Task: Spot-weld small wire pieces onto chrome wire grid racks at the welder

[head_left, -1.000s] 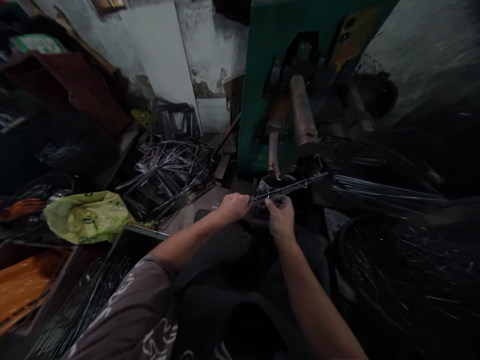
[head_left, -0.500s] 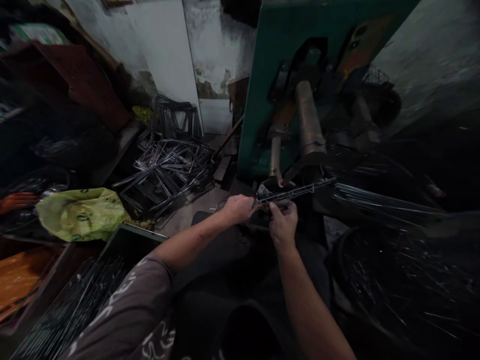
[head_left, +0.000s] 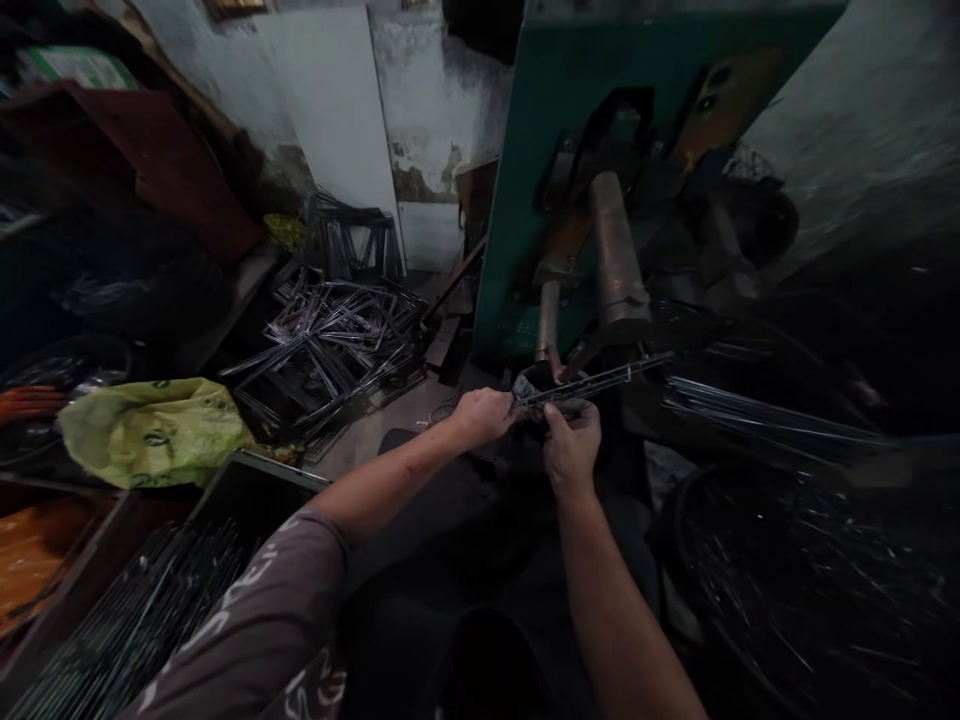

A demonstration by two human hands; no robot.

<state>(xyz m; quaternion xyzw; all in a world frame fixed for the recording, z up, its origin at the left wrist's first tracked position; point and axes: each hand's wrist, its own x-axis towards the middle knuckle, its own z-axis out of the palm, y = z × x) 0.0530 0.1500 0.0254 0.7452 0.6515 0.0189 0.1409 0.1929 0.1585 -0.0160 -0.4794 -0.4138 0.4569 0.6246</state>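
Note:
Both hands are at a narrow metal wire frame (head_left: 611,380), which slants up to the right just below the electrode arms of a green spot-welding machine (head_left: 502,250). My left hand (head_left: 484,416) is closed around the frame's left end. From below, my right hand (head_left: 574,447) pinches its middle between thumb and fingers. Above the frame are a thick copper-coloured upper arm (head_left: 619,245) and a thinner lower arm (head_left: 549,320). Their tips come close to the wires; whether they touch is too dark to tell.
Many bent wire frames (head_left: 337,340) lie heaped on the floor ahead left. A yellow-green sack (head_left: 154,430) and a bin of straight rods (head_left: 142,600) are at left. Straight wires (head_left: 765,415) stick out at right, above a dark round tub (head_left: 690,560) holding wire pieces.
The view has shifted slightly. Both hands keep their hold on the wire frame, with the right hand a touch further right along it.

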